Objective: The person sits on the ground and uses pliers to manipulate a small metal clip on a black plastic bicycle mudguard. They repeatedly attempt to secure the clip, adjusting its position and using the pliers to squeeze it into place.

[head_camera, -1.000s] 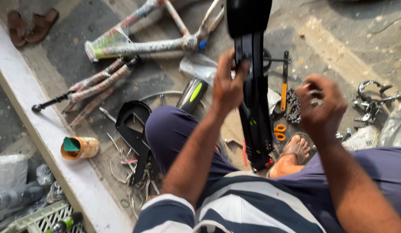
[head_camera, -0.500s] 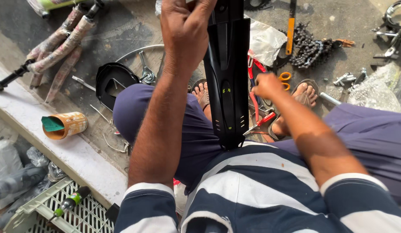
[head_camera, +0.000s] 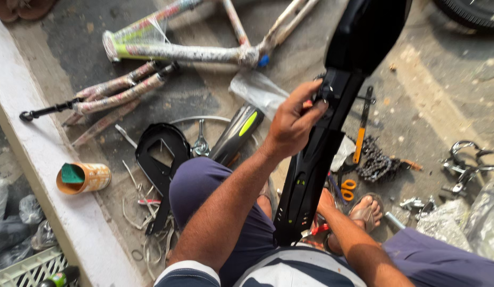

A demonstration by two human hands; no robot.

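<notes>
Currently: our left hand [head_camera: 292, 125] pinches small fitting on black plastic mudguard [head_camera: 316, 159], held upright between knees. Our right hand hidden behind mudguard's lower end; grip state indeterminate. Bike chain [head_camera: 375, 159], orange-handled scissors [head_camera: 347, 188] on floor nearby.

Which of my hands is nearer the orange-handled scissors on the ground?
Right. The right hand reaches down just beside the scissors; the left hand grips the long black plastic mudguard higher up.
</notes>
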